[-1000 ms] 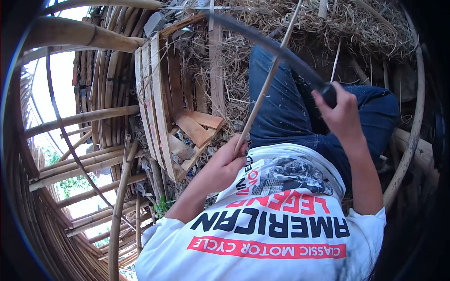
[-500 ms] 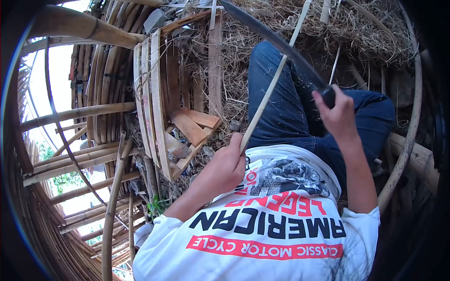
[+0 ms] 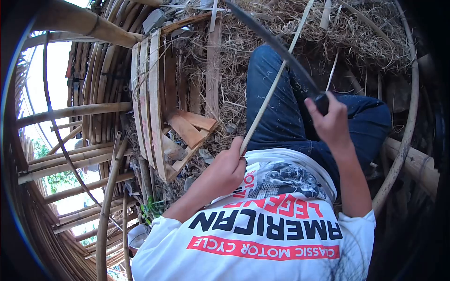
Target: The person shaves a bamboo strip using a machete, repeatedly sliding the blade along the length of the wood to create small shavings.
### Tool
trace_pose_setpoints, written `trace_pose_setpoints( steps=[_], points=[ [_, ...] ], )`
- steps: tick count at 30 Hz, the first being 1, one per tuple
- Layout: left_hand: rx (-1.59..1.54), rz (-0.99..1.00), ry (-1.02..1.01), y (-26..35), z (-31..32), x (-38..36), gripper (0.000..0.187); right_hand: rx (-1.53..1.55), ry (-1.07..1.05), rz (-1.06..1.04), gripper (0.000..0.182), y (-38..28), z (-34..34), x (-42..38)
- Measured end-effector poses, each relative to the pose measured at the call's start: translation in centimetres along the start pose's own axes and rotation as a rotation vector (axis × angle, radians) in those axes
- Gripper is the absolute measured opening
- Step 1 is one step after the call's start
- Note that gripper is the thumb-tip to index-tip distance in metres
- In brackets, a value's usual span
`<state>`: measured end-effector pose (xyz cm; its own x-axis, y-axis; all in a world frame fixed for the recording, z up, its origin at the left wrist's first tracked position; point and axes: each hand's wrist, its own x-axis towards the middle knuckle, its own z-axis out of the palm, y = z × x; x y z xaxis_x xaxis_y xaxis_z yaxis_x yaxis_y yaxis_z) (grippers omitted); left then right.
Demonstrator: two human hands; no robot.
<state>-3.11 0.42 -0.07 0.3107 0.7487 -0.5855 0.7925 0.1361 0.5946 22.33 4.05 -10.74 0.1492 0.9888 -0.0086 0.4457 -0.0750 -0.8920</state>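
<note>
My left hand point(image 3: 226, 167) is closed around the lower end of a long, pale bamboo strip point(image 3: 268, 96), which slants up and to the right across my leg. In my right hand point(image 3: 332, 122) is the black handle of a machete point(image 3: 295, 65). Its long dark blade points up and to the left, crossing the strip in this view above my knee. Both hands are in front of my white printed shirt point(image 3: 267, 234), over my jeans point(image 3: 272, 103), which are dotted with small pale shavings.
A slatted wooden crate point(image 3: 157, 103) with loose boards stands to the left. Curly bamboo shavings point(image 3: 370, 42) pile up beyond my legs. Bamboo poles point(image 3: 75, 114) form a frame on the left, and a curved pole point(image 3: 407, 145) runs along the right.
My right hand has shifted slightly down and left with the machete, and its blade crosses the strip a little lower. The left hand keeps its grip on the strip.
</note>
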Motion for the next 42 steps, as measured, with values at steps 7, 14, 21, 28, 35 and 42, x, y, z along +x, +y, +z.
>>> trace_pose_setpoints(
  steps=[7,14,21,28,35,42],
  points=[
    [0.169,-0.052,0.069,0.2,-0.2,-0.6,0.019,-0.061,-0.115,-0.213,0.03,-1.6,0.8,-1.7],
    [0.029,0.041,0.028,-0.6,0.3,0.3,0.017,-0.081,0.075,-0.078,0.033,2.1,0.5,2.0],
    [-0.05,0.029,0.001,-1.3,0.0,0.8,0.014,0.015,-0.065,-0.17,0.031,-2.7,3.2,-3.6],
    [-0.112,0.067,0.015,-2.8,0.7,1.0,0.021,0.178,-0.201,-0.274,0.025,-1.2,3.8,-2.0],
    [-0.267,0.061,-0.062,-3.7,1.4,1.3,0.034,-0.014,-0.247,-0.269,0.02,-0.1,2.1,0.3],
    [-0.299,0.038,-0.059,-3.8,0.4,1.1,0.036,0.132,-0.283,-0.211,0.02,1.1,1.7,0.9]
  ],
)
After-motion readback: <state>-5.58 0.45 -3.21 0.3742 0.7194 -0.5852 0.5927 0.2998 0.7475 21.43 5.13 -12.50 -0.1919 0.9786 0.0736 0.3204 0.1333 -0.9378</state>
